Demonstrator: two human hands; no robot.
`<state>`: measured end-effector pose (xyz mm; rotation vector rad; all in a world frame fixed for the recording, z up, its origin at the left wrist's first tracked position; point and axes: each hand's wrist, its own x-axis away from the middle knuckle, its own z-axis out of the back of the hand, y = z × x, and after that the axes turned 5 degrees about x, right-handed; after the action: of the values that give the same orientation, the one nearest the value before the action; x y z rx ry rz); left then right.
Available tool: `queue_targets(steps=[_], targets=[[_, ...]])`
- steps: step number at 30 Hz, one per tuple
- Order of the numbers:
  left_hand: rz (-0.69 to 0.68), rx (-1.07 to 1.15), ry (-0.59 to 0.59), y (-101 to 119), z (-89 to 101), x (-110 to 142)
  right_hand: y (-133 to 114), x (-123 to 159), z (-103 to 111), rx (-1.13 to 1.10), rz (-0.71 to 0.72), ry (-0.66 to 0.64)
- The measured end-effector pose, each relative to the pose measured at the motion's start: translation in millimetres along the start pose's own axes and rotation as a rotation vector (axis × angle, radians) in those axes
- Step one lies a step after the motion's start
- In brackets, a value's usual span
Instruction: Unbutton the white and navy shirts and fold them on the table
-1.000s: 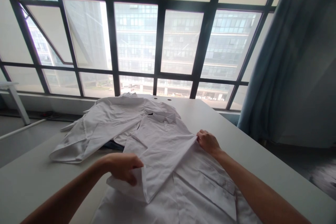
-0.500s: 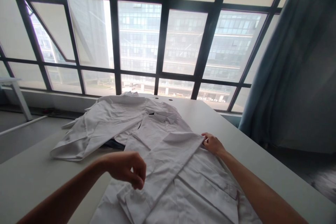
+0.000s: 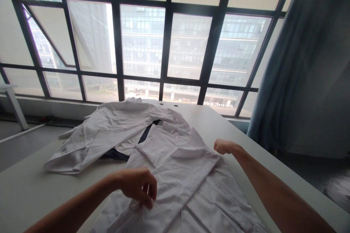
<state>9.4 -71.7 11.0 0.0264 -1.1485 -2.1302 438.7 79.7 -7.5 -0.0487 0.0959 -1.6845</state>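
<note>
Shifting nearer, the white collared fabric shirt (image 3: pixel 177 167) is lying on the flat white table (image 3: pixel 27 185), exposing more dark navy cloth (image 3: pixel 144 134). The bare left hand (image 3: pixel 139 185) is curling over the shirt, the bare right hand (image 3: pixel 225 146) beside its right edge; I cannot tell whether either grip is grasping.

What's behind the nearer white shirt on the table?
More white clothing lies behind the nearer white shirt, with dark fabric showing in the gap. How far that fabric runs underneath is covered.
</note>
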Motion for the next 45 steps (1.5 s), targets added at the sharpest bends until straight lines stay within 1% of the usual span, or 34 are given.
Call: queue_targets(steps=[3, 4, 5, 7, 9, 13, 16, 19, 22, 23, 25, 27, 29, 32, 35, 40, 43, 45], targets=[[-0.12, -0.108, 0.335, -2, 3.0, -9, -19, -24, 1, -0.034, 0.0, 0.01], [-0.17, -0.156, 0.398, -4, 3.0, -12, -28, -31, -2, -0.047, 0.0, 0.026], [-0.209, -0.202, 0.414, -7, 2.6, -14, -37, -37, -5, -0.059, -0.002, 0.043], [-0.237, -0.272, 0.351, -12, 0.8, -17, -51, -48, -13, -0.079, -0.019, 0.069], [-0.208, -0.311, 0.273, -17, -1.2, -18, -59, -58, -19, -0.089, -0.054, 0.085], [-0.148, -0.34, 0.208, -20, -3.8, -19, -56, -71, -27, -0.069, -0.15, 0.101], [-0.137, -0.356, 0.185, -21, -5.5, -19, -51, -71, -33, -0.017, -0.197, 0.123], [-0.149, -0.371, 0.182, -22, -7.7, -18, -52, -64, -39, 0.044, -0.189, 0.197], [-0.157, -0.389, 0.177, -23, -9.1, -17, -61, -58, -41, 0.098, -0.125, 0.29], [-0.16, -0.393, 0.182, -24, -9.3, -17, -64, -56, -41, 0.112, -0.093, 0.297], [-0.173, -0.4, 0.193, -25, -9.3, -17, -70, -53, -42, 0.12, -0.022, 0.239], [-0.183, -0.411, 0.187, -26, -9.2, -17, -74, -51, -47, 0.109, 0.035, 0.132], [-0.183, -0.42, 0.159, -26, -9.2, -17, -75, -51, -54, 0.079, 0.051, 0.036], [-0.156, -0.416, 0.141, -24, -9.2, -18, -71, -54, -62, 0.027, 0.044, -0.043], [-0.142, -0.43, 0.154, -26, -6.4, -24, -66, -61, -63, 0.004, 0.054, -0.056], [-0.163, -0.475, 0.218, -35, 2.5, -40, -67, -70, -53, 0.027, 0.028, -0.048], [-0.137, -0.5, 0.218, -37, 0.2, -44, -72, -65, -48, 0.053, 0.015, -0.022], [-0.119, -0.503, 0.209, -35, -4.4, -43, -76, -57, -45, 0.066, 0.021, 0.003]])
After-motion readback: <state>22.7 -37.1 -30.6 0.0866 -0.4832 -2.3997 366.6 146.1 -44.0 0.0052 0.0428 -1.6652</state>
